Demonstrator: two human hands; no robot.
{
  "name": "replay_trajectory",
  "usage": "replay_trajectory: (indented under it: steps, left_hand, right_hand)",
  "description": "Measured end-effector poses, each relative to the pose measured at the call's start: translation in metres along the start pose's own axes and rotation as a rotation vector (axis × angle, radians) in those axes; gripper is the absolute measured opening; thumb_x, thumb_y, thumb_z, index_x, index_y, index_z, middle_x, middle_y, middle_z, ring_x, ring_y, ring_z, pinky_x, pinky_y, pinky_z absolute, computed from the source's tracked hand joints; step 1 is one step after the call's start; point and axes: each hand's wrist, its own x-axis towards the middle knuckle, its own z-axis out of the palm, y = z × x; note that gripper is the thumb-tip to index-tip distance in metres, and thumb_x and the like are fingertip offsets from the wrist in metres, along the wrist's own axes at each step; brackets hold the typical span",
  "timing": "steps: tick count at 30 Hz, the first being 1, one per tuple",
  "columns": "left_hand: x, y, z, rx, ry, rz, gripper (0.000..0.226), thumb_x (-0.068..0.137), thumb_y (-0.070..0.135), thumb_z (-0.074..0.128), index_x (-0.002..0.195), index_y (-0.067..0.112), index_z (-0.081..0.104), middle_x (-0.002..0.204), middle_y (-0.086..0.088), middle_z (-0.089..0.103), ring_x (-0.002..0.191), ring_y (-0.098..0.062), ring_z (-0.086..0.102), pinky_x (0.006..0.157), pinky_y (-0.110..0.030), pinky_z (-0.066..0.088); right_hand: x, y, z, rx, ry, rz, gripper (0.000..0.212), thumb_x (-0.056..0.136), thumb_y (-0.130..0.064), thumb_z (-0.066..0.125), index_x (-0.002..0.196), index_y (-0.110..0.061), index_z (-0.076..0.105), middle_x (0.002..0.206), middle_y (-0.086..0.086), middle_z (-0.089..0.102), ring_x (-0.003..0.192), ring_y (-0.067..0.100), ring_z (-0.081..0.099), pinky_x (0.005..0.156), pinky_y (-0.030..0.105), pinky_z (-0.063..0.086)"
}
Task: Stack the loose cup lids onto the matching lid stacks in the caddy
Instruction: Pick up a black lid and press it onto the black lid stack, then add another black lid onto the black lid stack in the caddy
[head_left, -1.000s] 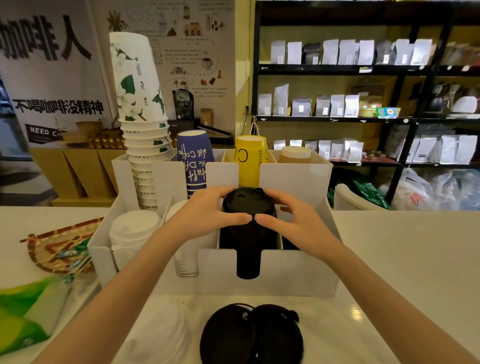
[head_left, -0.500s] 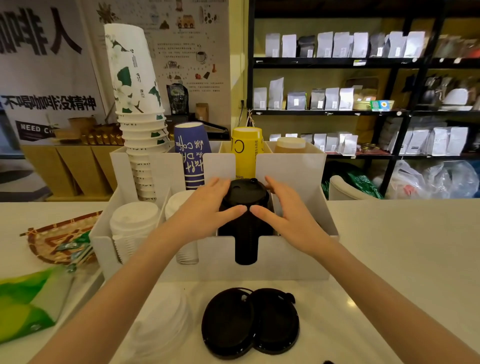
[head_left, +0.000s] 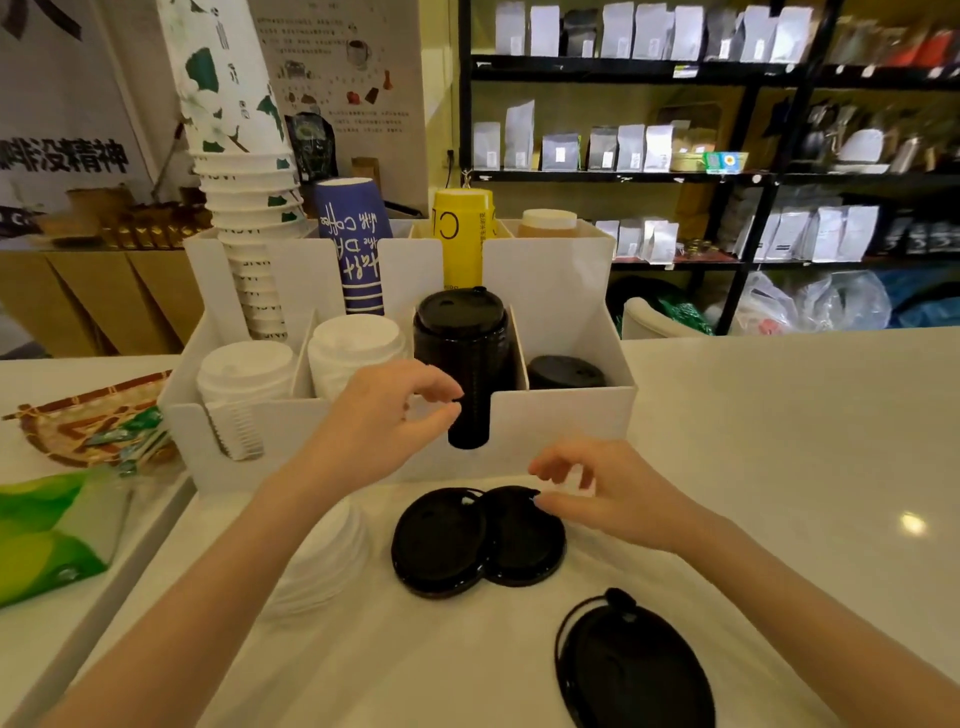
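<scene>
A white caddy (head_left: 566, 426) stands on the counter. Its front row holds two white lid stacks (head_left: 244, 364) (head_left: 356, 343), a tall black lid stack (head_left: 460, 332) and a short black lid stack (head_left: 563, 370). Two loose black lids (head_left: 441, 540) (head_left: 524, 540) overlap on the counter before the caddy; a third black lid (head_left: 634, 670) lies nearer me, at the right. Loose white lids (head_left: 324, 561) sit under my left forearm. My left hand (head_left: 384, 415) hovers empty in front of the tall black stack. My right hand (head_left: 602, 488) is low over the right overlapping lid, fingers curled, holding nothing.
Cup stacks stand in the caddy's back row: white-green (head_left: 244, 197), blue (head_left: 356, 244), yellow (head_left: 462, 234), brown (head_left: 548, 223). A woven tray (head_left: 78, 426) and a green packet (head_left: 47, 530) lie at the left. Shelves of bags fill the background.
Both hands have let go of the tall black lid stack and drawn back toward me. The right hand has dropped toward the loose black lids. The camera has tilted down.
</scene>
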Motion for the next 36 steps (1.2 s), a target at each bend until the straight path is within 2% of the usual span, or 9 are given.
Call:
replay_trajectory:
  steps: [2, 5, 9, 12, 16, 18, 24, 31, 36]
  left_hand:
    - [-0.005, 0.001, 0.012, 0.02, -0.117, -0.004, 0.024, 0.085, 0.026, 0.054, 0.106, 0.022, 0.062, 0.105, 0.003, 0.065, 0.093, -0.006, 0.055, 0.071, -0.012, 0.038]
    - [-0.011, 0.005, 0.033, 0.087, -0.288, -0.024, 0.033, 0.088, 0.034, 0.048, 0.118, 0.023, 0.055, 0.121, 0.004, 0.059, 0.107, -0.008, 0.051, 0.082, -0.013, 0.036]
    - [-0.018, 0.007, 0.058, 0.179, -0.498, -0.071, 0.055, 0.081, 0.051, 0.049, 0.128, 0.021, 0.045, 0.13, 0.0, 0.052, 0.115, -0.015, 0.047, 0.091, -0.024, 0.034]
    - [-0.023, 0.01, 0.066, 0.202, -0.55, -0.088, 0.065, 0.074, 0.059, 0.054, 0.126, 0.02, 0.046, 0.122, 0.0, 0.055, 0.11, -0.019, 0.051, 0.091, -0.032, 0.043]
    - [-0.025, 0.015, 0.069, 0.201, -0.573, -0.083, 0.066, 0.068, 0.063, 0.057, 0.119, 0.022, 0.049, 0.108, 0.0, 0.059, 0.095, -0.018, 0.054, 0.082, -0.039, 0.048]
    - [-0.024, 0.015, 0.07, 0.211, -0.581, -0.067, 0.068, 0.065, 0.065, 0.059, 0.117, 0.022, 0.049, 0.106, 0.0, 0.059, 0.092, -0.017, 0.054, 0.08, -0.038, 0.048]
    - [-0.025, 0.019, 0.074, 0.242, -0.563, -0.022, 0.087, 0.058, 0.065, 0.065, 0.127, 0.021, 0.04, 0.12, 0.003, 0.055, 0.107, -0.017, 0.053, 0.091, -0.036, 0.045]
    - [-0.018, 0.021, 0.07, 0.138, -0.527, -0.026, 0.087, 0.055, 0.067, 0.066, 0.128, 0.029, 0.039, 0.122, 0.007, 0.054, 0.107, -0.013, 0.051, 0.091, -0.034, 0.046]
    - [-0.006, 0.028, 0.065, 0.026, -0.447, -0.019, 0.09, 0.051, 0.071, 0.062, 0.129, 0.033, 0.039, 0.125, 0.009, 0.054, 0.111, -0.01, 0.051, 0.093, -0.035, 0.047]
  right_hand:
    - [-0.006, 0.002, 0.007, 0.003, -0.067, 0.043, 0.043, 0.077, -0.037, 0.065, 0.116, -0.024, 0.054, 0.107, -0.011, 0.054, 0.095, 0.0, 0.049, 0.078, 0.013, 0.039]
    - [-0.012, 0.001, 0.013, 0.023, -0.14, 0.093, 0.061, 0.072, -0.045, 0.068, 0.125, -0.025, 0.046, 0.122, -0.008, 0.05, 0.108, 0.006, 0.045, 0.09, 0.02, 0.038]
    - [-0.018, -0.005, 0.015, 0.031, -0.161, 0.06, 0.06, 0.068, -0.043, 0.072, 0.12, -0.022, 0.05, 0.118, -0.001, 0.054, 0.105, 0.011, 0.043, 0.089, 0.02, 0.036]
    - [-0.019, -0.008, 0.014, 0.046, -0.139, 0.043, 0.057, 0.066, -0.04, 0.075, 0.115, -0.019, 0.055, 0.112, 0.003, 0.058, 0.101, 0.014, 0.048, 0.09, 0.029, 0.04]
    - [-0.021, -0.009, 0.012, 0.057, -0.107, 0.053, 0.055, 0.064, -0.037, 0.077, 0.11, -0.014, 0.057, 0.108, 0.008, 0.061, 0.096, 0.015, 0.05, 0.084, 0.029, 0.04]
    - [-0.021, -0.009, 0.01, 0.073, -0.099, 0.061, 0.054, 0.064, -0.035, 0.077, 0.111, -0.015, 0.058, 0.109, 0.006, 0.061, 0.093, 0.01, 0.05, 0.079, 0.02, 0.042]
    - [-0.022, -0.004, 0.001, 0.09, -0.078, 0.134, 0.063, 0.06, -0.033, 0.08, 0.116, -0.02, 0.054, 0.108, -0.006, 0.054, 0.099, 0.006, 0.047, 0.075, 0.005, 0.036]
    - [-0.019, -0.003, -0.011, 0.065, -0.063, 0.129, 0.062, 0.061, -0.038, 0.079, 0.116, -0.026, 0.054, 0.114, -0.006, 0.056, 0.101, 0.004, 0.046, 0.077, 0.007, 0.037]
    - [-0.013, -0.013, -0.036, 0.069, -0.044, 0.07, 0.052, 0.064, -0.031, 0.078, 0.108, -0.037, 0.052, 0.099, -0.024, 0.05, 0.093, -0.022, 0.04, 0.075, -0.006, 0.028]
